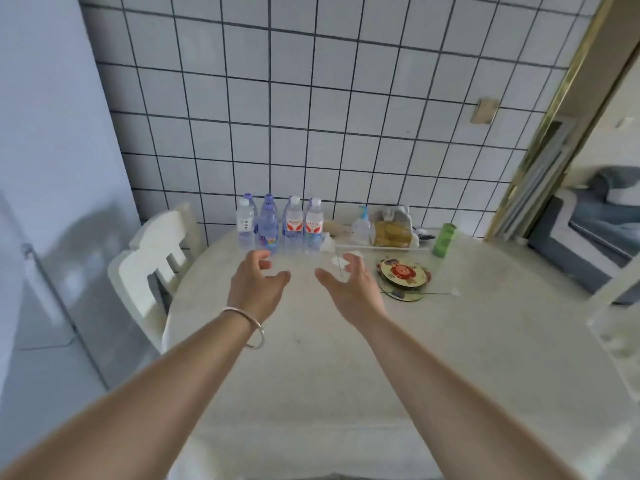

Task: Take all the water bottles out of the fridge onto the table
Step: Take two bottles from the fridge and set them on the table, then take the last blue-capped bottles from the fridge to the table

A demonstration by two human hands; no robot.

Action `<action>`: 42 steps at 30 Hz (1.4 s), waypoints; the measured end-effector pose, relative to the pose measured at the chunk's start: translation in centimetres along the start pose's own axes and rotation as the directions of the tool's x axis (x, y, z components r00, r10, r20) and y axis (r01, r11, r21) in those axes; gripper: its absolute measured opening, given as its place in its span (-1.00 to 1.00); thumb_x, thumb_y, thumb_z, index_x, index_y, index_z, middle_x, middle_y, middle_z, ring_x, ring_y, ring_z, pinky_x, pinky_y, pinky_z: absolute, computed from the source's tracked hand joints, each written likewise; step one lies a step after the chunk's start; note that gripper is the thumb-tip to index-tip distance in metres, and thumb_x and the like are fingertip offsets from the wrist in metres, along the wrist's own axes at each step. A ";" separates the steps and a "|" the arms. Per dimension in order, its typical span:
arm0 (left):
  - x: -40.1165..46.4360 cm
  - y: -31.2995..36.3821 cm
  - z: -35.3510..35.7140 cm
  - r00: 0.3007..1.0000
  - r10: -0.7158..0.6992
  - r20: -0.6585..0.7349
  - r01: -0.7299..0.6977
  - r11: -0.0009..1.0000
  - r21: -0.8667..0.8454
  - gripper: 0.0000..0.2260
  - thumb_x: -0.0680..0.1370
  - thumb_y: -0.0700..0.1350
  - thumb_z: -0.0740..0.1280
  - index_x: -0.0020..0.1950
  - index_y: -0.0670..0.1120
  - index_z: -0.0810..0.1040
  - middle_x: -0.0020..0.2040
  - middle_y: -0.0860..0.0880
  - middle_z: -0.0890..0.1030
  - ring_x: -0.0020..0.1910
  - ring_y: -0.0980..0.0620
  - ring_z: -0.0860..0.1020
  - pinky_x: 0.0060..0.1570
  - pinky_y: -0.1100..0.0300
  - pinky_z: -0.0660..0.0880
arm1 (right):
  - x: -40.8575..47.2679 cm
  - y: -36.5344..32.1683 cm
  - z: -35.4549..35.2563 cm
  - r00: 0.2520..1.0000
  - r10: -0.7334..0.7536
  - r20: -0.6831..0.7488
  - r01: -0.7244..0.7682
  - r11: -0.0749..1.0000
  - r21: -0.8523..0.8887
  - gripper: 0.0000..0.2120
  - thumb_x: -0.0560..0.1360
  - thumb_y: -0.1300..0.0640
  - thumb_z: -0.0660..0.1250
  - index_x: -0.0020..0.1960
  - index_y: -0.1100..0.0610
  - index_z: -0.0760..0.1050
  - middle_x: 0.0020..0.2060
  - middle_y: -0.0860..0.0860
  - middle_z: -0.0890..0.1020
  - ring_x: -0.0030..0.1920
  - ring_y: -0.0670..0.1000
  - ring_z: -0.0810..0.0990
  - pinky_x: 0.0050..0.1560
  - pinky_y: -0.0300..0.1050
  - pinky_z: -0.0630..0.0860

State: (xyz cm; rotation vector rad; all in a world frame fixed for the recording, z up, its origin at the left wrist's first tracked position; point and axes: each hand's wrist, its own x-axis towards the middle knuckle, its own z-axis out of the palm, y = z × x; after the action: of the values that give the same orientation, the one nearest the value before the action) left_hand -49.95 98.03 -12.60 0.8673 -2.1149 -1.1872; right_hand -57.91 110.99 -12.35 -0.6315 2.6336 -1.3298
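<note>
On the desk, by the wall: water bottles, upright.
We hold our left hand and right hand relaxed, grasping nothing.

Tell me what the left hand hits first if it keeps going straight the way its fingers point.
Probably the purple-tinted bottle, which stands right beyond the left hand at the front of the bottle cluster by the tiled wall. Only bare table seems to lie between them, though depth is hard to judge.
</note>
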 end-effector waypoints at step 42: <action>-21.5 -17.7 -50.5 0.919 0.085 -0.385 -0.139 0.983 -0.117 -0.70 0.49 -0.15 0.35 0.21 0.00 0.45 0.04 -0.01 0.58 -0.08 -0.05 0.59 0.05 0.01 0.51 | -41.8 -31.4 26.7 0.833 -0.441 0.334 0.426 0.896 0.121 -0.51 0.50 -0.08 0.27 0.38 -0.04 0.25 0.20 -0.05 0.50 0.19 -0.01 0.50 0.21 0.02 0.48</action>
State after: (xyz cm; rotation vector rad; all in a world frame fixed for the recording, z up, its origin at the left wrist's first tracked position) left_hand 5.06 81.12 -8.56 0.8227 -1.7213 -1.0036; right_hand -2.58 92.14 -6.77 -1.3872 2.2383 -1.2153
